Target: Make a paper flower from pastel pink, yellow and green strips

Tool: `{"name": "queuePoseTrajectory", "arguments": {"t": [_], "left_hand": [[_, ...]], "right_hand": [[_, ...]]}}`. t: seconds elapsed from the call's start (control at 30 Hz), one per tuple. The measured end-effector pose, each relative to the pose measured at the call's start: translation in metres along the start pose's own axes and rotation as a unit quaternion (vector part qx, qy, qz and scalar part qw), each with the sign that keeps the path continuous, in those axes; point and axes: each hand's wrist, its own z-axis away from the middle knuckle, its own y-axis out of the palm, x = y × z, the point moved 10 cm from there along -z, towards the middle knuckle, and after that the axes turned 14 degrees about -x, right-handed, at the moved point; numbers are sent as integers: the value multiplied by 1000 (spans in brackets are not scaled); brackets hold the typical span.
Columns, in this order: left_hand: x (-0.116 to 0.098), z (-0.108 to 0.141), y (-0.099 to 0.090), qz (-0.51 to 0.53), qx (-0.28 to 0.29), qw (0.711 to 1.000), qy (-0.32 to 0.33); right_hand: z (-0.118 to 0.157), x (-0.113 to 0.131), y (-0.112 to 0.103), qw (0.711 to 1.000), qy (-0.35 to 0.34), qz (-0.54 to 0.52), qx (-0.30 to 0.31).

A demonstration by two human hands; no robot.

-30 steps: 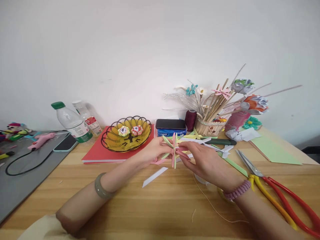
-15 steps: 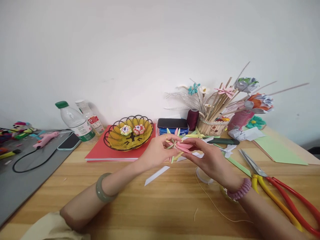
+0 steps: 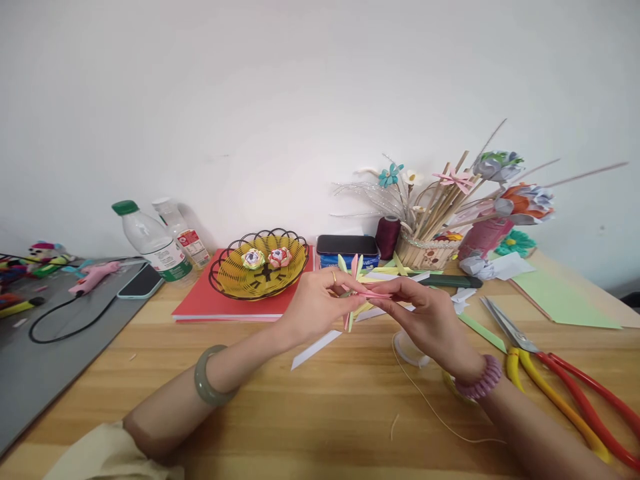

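A folded paper flower with pink, green and yellow strips for petals is held up above the table, between both hands. My left hand pinches it near its centre from the left. With thumb and forefinger, my right hand pinches a pink petal that points right. Fingers hide part of the flower's middle. Below the right hand stands a spool of pale thread, its loose end running across the wood. A white paper strip lies under the left hand.
Large scissors with red and yellow handles lie at the right. Behind are a yellow woven basket on red paper, a blue box, a maroon thread cone and a holder of sticks. Bottles stand left.
My right fingers have closed more tightly on the pink petal, which now looks flatter and narrower. The flower has turned slightly. The whole view has shifted a little.
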Motion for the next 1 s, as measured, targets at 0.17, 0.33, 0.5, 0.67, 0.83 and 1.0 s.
{"name": "queuePoseTrajectory", "arguments": {"t": [0.17,0.33,0.5,0.67,0.83,1.0], "left_hand": [[3,2,1,25,-5,1000,-4],[6,2,8,65,35,996,-50],[7,0,16,97,87,988,-83],[14,2,22,64,101,990,-69],[19,5,28,60,124,987,-81],[21,5,31,69,133,984,-99]], "right_hand": [[2,6,-1,999,-29,13,-8],[2,12,-7,995,-87,50,-15],[-1,14,-5,977,-160,139,-10],[5,29,8,948,-235,212,24],[11,32,17,930,-258,256,54],[16,26,23,922,-268,265,87]]}}
